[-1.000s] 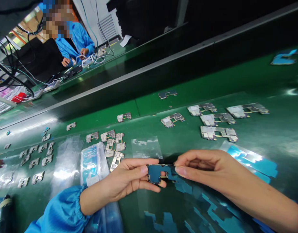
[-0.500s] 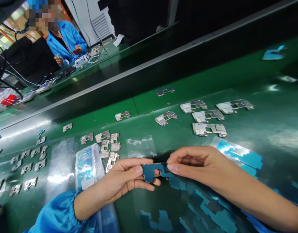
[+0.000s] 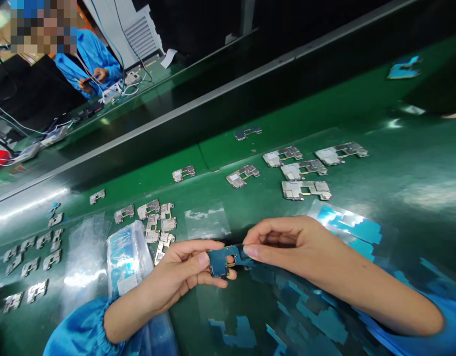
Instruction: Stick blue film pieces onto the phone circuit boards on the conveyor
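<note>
In the head view a small circuit board, its upper face largely blue, is held up over the green table. My left hand grips its left end between thumb and fingers, with fingertips showing beneath. At the board's right end, my right hand pinches with thumb and index finger. Whether a thin film lies under that pinch I cannot make out. Cut pieces of blue film lie on the table below the hands.
Several silver circuit boards lie right of centre, with more left of centre and at far left. A clear bag of blue film sits beside my left forearm. Blue film sheets lie beyond my right wrist. Another person sits across the bench.
The view has shifted slightly, so things appear a little further left. Both hands keep their hold on the board.
</note>
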`<action>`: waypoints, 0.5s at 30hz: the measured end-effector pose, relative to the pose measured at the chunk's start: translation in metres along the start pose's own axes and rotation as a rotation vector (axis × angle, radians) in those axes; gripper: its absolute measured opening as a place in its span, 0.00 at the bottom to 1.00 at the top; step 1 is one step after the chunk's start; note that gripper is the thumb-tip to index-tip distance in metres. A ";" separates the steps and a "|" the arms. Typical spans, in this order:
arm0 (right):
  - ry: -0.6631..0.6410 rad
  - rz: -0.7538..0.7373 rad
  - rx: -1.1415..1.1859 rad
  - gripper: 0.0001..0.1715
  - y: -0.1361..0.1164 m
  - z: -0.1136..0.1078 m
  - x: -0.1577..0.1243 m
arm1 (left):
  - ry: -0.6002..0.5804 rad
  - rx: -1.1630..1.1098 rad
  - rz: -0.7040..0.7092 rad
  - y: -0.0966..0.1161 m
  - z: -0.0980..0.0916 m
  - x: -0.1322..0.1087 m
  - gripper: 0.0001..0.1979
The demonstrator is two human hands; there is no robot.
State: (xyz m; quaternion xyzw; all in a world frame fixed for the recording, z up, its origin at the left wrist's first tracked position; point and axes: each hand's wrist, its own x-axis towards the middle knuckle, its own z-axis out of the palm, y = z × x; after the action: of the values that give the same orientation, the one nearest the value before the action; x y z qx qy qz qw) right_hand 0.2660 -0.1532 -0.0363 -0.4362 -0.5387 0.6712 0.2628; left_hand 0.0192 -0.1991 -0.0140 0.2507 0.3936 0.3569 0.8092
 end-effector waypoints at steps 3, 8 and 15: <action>-0.001 0.003 -0.008 0.13 -0.001 0.001 0.000 | 0.008 0.032 0.021 0.000 0.001 -0.001 0.12; -0.004 -0.009 -0.020 0.12 -0.001 0.003 0.001 | 0.006 0.058 0.034 -0.001 0.002 -0.001 0.12; 0.005 0.000 -0.063 0.12 -0.004 0.004 0.001 | 0.017 0.066 0.029 0.001 0.003 -0.001 0.12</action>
State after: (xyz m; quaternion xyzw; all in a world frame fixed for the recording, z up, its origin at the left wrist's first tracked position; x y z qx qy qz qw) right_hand 0.2615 -0.1529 -0.0326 -0.4459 -0.5588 0.6530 0.2501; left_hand 0.0209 -0.1997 -0.0109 0.2798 0.4085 0.3575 0.7918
